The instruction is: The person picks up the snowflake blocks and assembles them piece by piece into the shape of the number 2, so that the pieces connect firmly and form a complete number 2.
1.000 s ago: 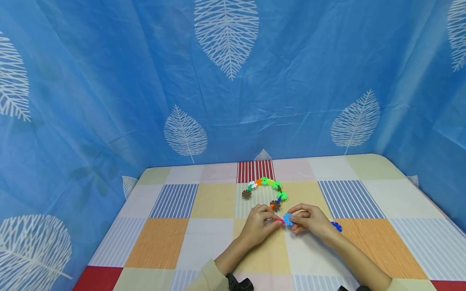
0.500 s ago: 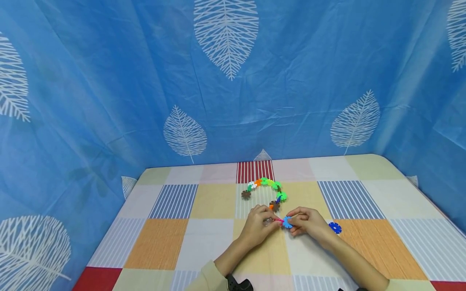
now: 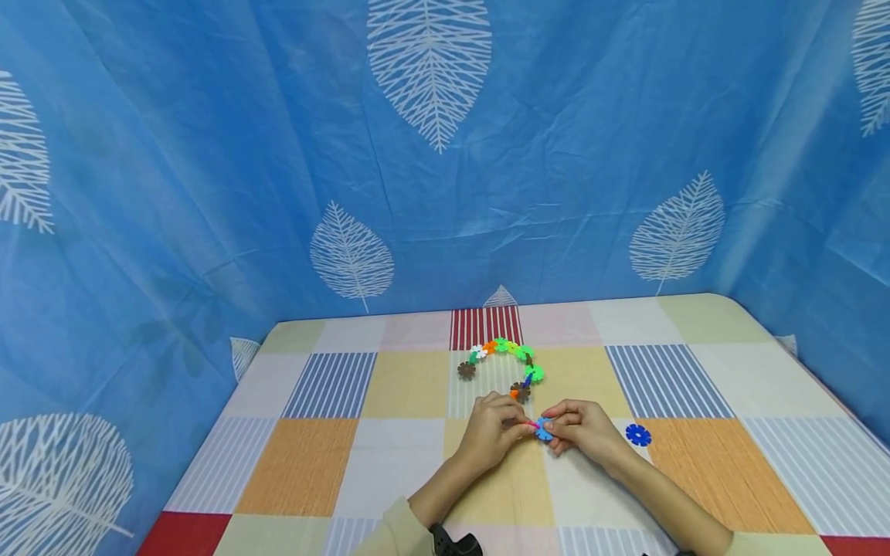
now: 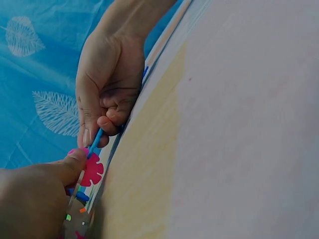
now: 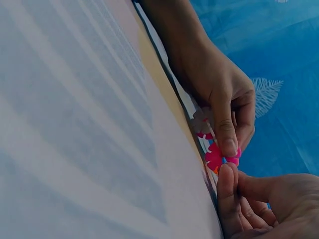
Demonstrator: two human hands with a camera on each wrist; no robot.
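My left hand pinches a pink notched snowflake disc between thumb and fingers. In my right hand a light blue snowflake disc is held by its edge, meeting the pink one at an angle. In the left wrist view the light blue disc shows edge-on against the pink petals; how deep the notches sit is hidden by fingertips. Beside the left fingers a pale see-through disc shows. Just beyond the left hand a curved chain of joined discs lies on the table, ending in a brown disc.
A loose dark blue snowflake disc lies to the right of my right hand. The patchwork cloth covers the table. A blue curtain with white leaves hangs behind and at both sides.
My right hand has moved slightly left and down, bringing the light blue disc against the pink one. The dark blue disc shows fully now. My left hand has barely moved.
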